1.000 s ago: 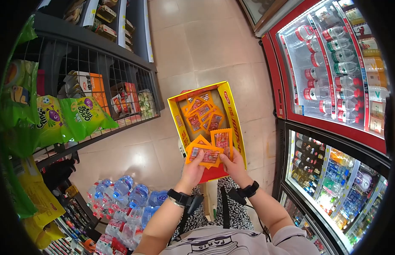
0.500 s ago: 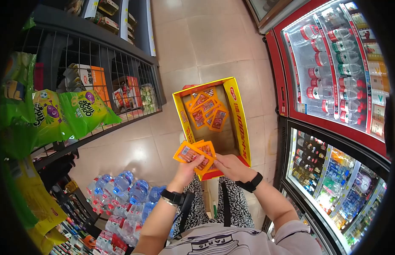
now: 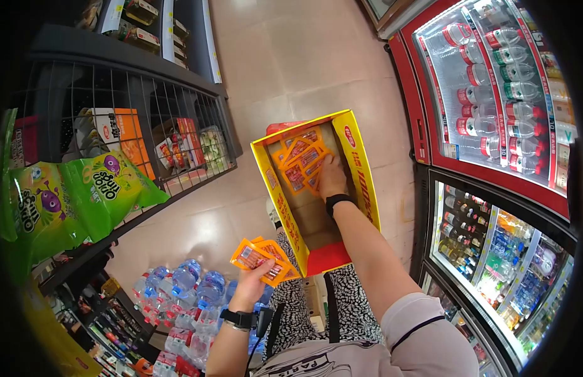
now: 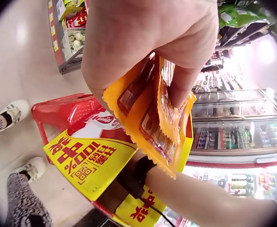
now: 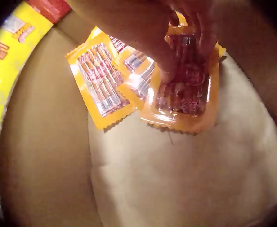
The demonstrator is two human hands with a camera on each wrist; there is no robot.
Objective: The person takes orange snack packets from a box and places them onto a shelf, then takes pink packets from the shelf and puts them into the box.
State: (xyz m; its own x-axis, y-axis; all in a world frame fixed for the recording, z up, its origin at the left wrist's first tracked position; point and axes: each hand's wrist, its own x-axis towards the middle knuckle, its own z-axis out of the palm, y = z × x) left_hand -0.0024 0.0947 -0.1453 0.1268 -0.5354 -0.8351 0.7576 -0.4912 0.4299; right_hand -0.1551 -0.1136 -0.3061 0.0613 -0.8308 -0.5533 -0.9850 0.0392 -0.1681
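Several orange packets (image 3: 260, 260) are pinched in the left hand (image 3: 251, 286), left of the yellow box (image 3: 285, 207); the left wrist view shows these packets (image 4: 148, 118) between thumb and fingers of the left hand (image 4: 152, 42). Inside the box, at its far end, more orange packets (image 3: 297, 164) lie overlapping. The right hand (image 3: 332, 176) reaches in over their right side. In the right wrist view the right hand (image 5: 152, 33) has its fingers on one packet (image 5: 186, 90), with another packet (image 5: 100, 80) beside it.
A red stool-like object (image 4: 65, 111) is under the box. A wire rack with green snack bags (image 3: 109, 188) stands at left, bottled water packs (image 3: 191, 289) at lower left on the floor, and drink fridges (image 3: 423, 125) at right. Tiled floor (image 3: 285, 56) extends ahead.
The left hand has moved left and down, away from the box, still holding its packets. The right hand has left those packets and moved forward into the box, onto the packets there.
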